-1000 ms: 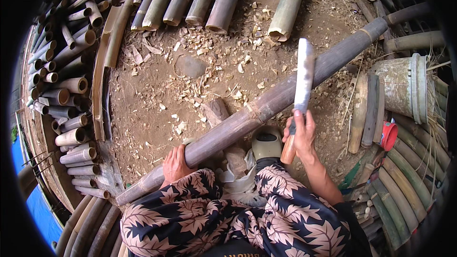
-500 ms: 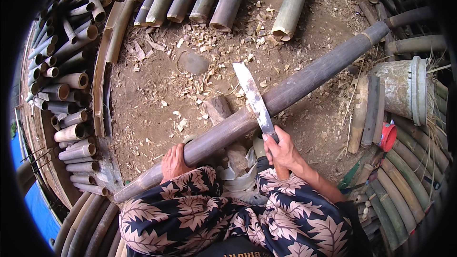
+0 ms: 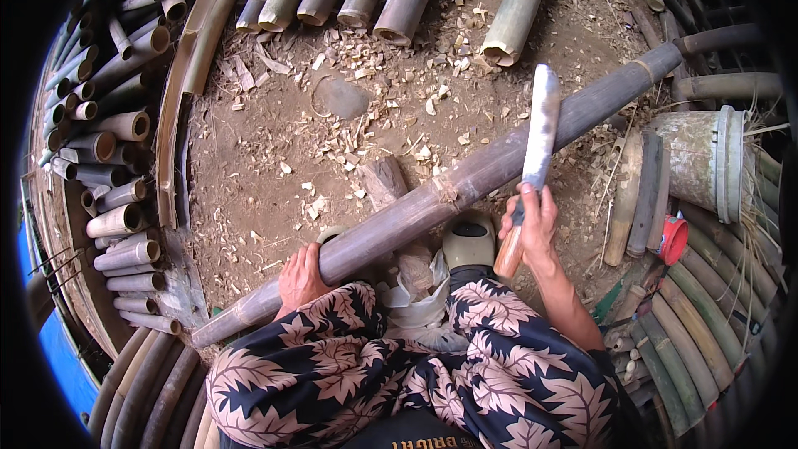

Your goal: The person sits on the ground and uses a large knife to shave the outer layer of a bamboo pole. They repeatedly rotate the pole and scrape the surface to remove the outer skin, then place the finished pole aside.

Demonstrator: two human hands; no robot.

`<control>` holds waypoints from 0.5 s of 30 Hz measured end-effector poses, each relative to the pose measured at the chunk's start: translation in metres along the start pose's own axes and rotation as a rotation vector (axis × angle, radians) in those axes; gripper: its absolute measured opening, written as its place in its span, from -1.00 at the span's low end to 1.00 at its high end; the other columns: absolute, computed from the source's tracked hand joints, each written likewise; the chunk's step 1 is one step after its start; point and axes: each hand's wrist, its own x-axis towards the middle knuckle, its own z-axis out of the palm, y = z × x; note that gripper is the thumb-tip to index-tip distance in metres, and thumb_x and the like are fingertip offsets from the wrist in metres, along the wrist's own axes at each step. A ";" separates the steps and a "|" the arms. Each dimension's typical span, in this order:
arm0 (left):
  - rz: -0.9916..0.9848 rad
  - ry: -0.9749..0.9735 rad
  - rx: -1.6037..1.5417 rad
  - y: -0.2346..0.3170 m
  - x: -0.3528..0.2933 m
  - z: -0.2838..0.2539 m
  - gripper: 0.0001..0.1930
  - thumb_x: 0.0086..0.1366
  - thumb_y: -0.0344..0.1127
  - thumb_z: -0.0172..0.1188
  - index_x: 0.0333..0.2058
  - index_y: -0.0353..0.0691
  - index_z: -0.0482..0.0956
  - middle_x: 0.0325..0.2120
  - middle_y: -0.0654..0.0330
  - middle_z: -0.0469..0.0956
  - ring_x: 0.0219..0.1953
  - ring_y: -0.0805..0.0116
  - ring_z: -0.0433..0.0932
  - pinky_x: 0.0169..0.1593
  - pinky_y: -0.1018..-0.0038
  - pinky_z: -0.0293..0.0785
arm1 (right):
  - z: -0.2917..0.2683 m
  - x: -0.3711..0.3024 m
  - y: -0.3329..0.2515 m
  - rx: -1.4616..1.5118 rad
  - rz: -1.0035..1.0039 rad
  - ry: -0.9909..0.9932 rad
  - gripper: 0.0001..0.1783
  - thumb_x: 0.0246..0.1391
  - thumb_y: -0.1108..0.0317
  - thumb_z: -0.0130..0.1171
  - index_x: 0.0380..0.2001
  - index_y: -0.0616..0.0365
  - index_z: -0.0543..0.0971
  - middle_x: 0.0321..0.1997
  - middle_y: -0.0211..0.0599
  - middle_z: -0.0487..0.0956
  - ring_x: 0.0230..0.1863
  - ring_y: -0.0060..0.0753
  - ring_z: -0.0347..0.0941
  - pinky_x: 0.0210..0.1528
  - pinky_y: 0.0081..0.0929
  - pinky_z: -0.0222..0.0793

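A long dark bamboo pole (image 3: 374, 237) slants from lower left to upper right in front of me. Near its middle a pale chopped ring (image 3: 446, 191) shows at a node. Beneath that stretch lies a short wooden log (image 3: 384, 181). My left hand (image 3: 301, 279) is closed round the pole's lower-left part, fingers over the near side. My right hand (image 3: 536, 220) grips a machete (image 3: 542, 129) where its wooden handle meets the blade. The blade points upward above the pole, right of the chopped ring; whether it touches the pole I cannot tell.
Cut bamboo poles (image 3: 403, 0) lie at the far side. Bamboo stacks (image 3: 120, 150) line the left, and more bamboo (image 3: 706, 308) lies at right. A dirty white bucket (image 3: 690, 158) and red container (image 3: 672, 241) are at right. Wood chips litter the dirt floor. My shoe (image 3: 468, 239) is beside the pole.
My right hand has lifted the machete away from the chopped ring, up and to the right, and the blade has turned more upright. My left hand stays on the pole.
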 end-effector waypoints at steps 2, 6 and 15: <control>0.004 -0.006 -0.007 0.001 0.000 0.001 -0.22 -0.19 -0.11 0.50 0.04 -0.22 0.39 -0.19 0.03 0.51 -0.05 0.02 0.52 0.02 0.20 0.43 | -0.001 -0.005 0.016 -0.035 -0.049 0.002 -0.75 0.37 0.17 -0.05 -0.18 0.15 0.35 -0.55 -0.36 0.43 -0.70 -0.57 0.39 -0.74 -0.55 0.42; 0.010 -0.003 -0.017 -0.002 -0.001 0.000 -0.22 -0.20 -0.11 0.49 0.04 -0.22 0.39 -0.20 0.03 0.51 -0.05 0.02 0.53 0.02 0.20 0.44 | 0.026 -0.039 0.012 -0.222 0.163 -0.444 -0.84 0.33 0.31 0.00 -0.29 0.18 0.39 -0.63 -0.42 0.42 -0.71 -0.61 0.36 -0.73 -0.55 0.32; 0.071 -0.027 -0.044 -0.007 0.010 0.001 -0.23 -0.20 -0.12 0.49 0.03 -0.22 0.39 -0.21 0.03 0.51 -0.07 0.02 0.53 0.00 0.21 0.44 | 0.025 -0.049 0.020 -0.231 0.203 -0.426 -0.76 0.32 0.23 0.07 -0.19 0.20 0.38 -0.54 -0.36 0.45 -0.69 -0.58 0.39 -0.70 -0.56 0.38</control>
